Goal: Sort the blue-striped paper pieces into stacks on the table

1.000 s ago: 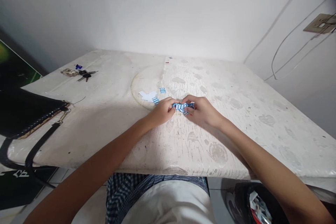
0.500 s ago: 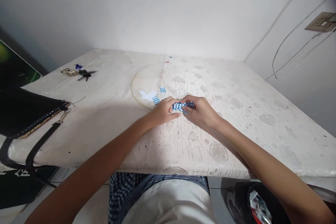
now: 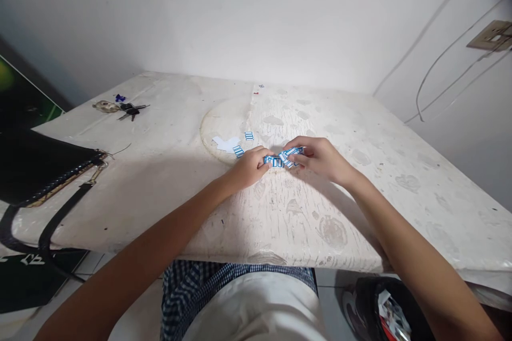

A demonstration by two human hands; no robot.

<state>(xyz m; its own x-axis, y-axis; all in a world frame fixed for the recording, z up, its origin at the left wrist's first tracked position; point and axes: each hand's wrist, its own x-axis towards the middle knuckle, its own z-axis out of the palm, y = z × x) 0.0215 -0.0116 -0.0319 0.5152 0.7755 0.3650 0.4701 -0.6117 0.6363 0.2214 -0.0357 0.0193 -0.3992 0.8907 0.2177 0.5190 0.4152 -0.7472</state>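
My left hand is closed, its thumb and fingers pinching the left end of a white paper piece with blue-outlined rectangles. My right hand grips the right part of the blue-lined paper, which tilts up between its thumb and fingers. Both hands are over the middle of the table, a short gap apart. Whether the paper is one folded piece or several pieces I cannot tell. Beside my left hand lie a small blue-striped paper piece, another such piece and a plain white paper cutout.
The table has a pale, patterned covering. Keys lie at the back left. A black bag with a strap sits on the left edge. Under the right front edge stands a bin. Loose cables hang on the right wall.
My right hand has moved right and slightly up, away from my left, tilting the right part of the blue-lined paper upward. My left hand has barely moved.
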